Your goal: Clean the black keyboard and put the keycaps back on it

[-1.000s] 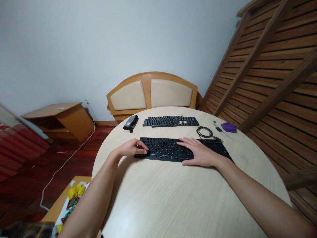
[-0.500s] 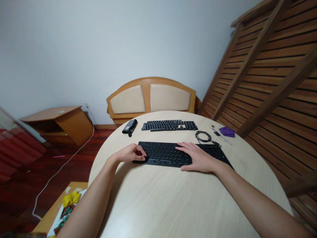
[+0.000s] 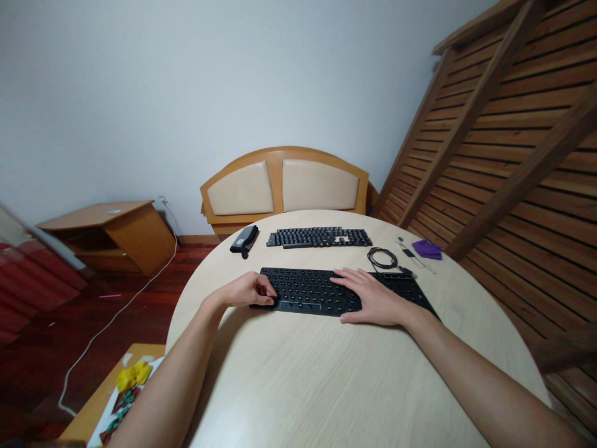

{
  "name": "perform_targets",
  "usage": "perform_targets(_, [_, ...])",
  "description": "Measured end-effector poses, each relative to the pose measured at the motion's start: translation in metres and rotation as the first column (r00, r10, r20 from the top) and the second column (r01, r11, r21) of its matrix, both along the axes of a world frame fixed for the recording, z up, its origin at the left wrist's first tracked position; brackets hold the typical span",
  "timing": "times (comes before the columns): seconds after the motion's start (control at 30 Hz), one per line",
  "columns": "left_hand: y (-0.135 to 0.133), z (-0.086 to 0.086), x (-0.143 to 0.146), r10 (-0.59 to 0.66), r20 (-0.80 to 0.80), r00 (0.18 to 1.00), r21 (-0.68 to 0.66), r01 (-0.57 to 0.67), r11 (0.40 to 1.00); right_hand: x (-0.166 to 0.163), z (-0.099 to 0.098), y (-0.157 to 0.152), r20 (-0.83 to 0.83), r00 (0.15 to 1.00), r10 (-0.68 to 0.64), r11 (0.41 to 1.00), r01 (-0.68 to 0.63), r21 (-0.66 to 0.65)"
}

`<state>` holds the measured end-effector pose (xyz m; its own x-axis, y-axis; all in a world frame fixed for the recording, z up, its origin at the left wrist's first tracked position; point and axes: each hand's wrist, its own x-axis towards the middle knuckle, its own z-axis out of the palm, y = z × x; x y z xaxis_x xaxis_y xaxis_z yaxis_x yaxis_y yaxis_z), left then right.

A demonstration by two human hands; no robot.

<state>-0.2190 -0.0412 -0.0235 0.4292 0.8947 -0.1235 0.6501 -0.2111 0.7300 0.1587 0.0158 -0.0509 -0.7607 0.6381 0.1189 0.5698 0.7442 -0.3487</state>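
Note:
A black keyboard base (image 3: 303,287) with its keycaps off lies crosswise on the round table. At its left end my left hand (image 3: 249,290) is closed, thumb and fingers drawn together low over the board. Something small and dark shows by the fingertips, but I cannot make out what it is. My right hand (image 3: 373,297) rests flat with spread fingers across the right part of the base, hiding some of it. Behind the base, the removed black keycaps (image 3: 308,238) are laid out in keyboard order, with a pale gap toward the right.
A coiled black cable (image 3: 382,257) lies behind the base's right part. Farther right are a purple cloth (image 3: 427,249) and thin wire-like tools (image 3: 417,258). A dark folded pouch (image 3: 244,240) sits at the back left. A wooden headboard (image 3: 277,152) stands behind the table (image 3: 326,379).
Both hands and the keyboard base stay practically where they were. The left fingers look slightly more curled in. The view has shifted a little.

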Motion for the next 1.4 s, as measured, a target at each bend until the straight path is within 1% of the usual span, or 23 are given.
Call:
perform_targets(0.27, [-0.002,0.003,0.003,0.010,-0.024,1.000,-0.006,-0.010,1.000,0.001,-0.003,0.002,-0.004,1.000,0.003,1.000,-0.003,0.022])
perform_targets(0.47, [-0.003,0.003,0.004,0.017,-0.045,0.999,-0.003,-0.018,1.000,0.001,-0.002,0.001,0.009,1.000,0.000,1.000,-0.001,0.019])
perform_targets(0.73, [-0.005,0.008,0.008,-0.006,-0.085,0.996,0.052,0.011,0.999,0.000,-0.004,0.002,0.005,1.000,0.008,0.999,-0.008,0.038])
perform_targets(0.87, [-0.004,0.008,0.009,-0.012,-0.097,0.995,0.067,0.018,0.998,0.001,-0.005,0.003,0.003,1.000,0.012,0.999,-0.012,0.036])
perform_targets(1.07, [-0.003,0.008,0.008,-0.016,-0.101,0.995,0.016,0.018,1.000,0.001,-0.006,0.004,-0.019,1.000,0.019,0.999,-0.019,0.028])
perform_targets(1.23, [-0.003,0.011,0.008,0.012,-0.087,0.996,-0.013,-0.013,1.000,0.002,-0.007,0.005,-0.015,1.000,0.021,0.999,-0.021,0.034])
perform_targets(1.4, [-0.001,0.007,0.006,0.033,-0.060,0.998,-0.041,-0.036,0.999,0.002,-0.007,0.005,-0.013,1.000,0.015,0.999,-0.015,0.033])
